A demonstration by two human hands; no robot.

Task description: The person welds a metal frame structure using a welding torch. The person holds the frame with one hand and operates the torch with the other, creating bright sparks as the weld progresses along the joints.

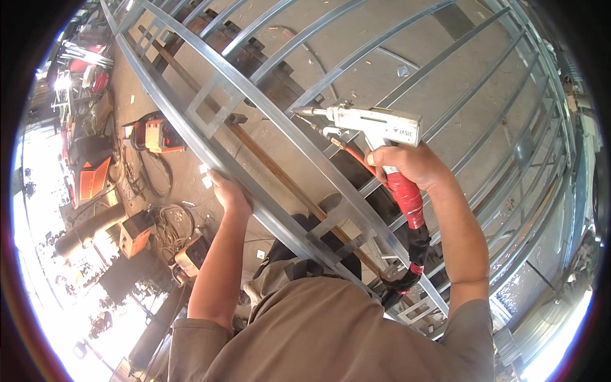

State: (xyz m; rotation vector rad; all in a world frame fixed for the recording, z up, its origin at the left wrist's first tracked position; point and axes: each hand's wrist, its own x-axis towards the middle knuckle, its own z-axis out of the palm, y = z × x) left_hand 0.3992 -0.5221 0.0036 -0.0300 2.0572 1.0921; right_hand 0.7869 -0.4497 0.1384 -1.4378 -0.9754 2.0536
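Observation:
My right hand (414, 164) is wrapped around the grip of a hand-held welding gun (375, 122). Its body is pale metal, and red and black tape covers the lower handle and cable. The gun's thin nozzle points left, its tip close to where a crossbar meets the inner rail (280, 124) of a large metal frame. Whether the tip touches the metal, I cannot tell. On the near left side, my left hand (230, 192) grips the frame's outer square tube (191, 143); part of its fingers is hidden behind the tube.
Parallel crossbars (464, 95) of the frame spread to the far right. Beneath runs a brown rusty bar (280, 175). On the floor at left stand orange machines (162, 135) and a coil of cable (172, 229). The black-taped gun cable (401, 280) hangs down by my right side.

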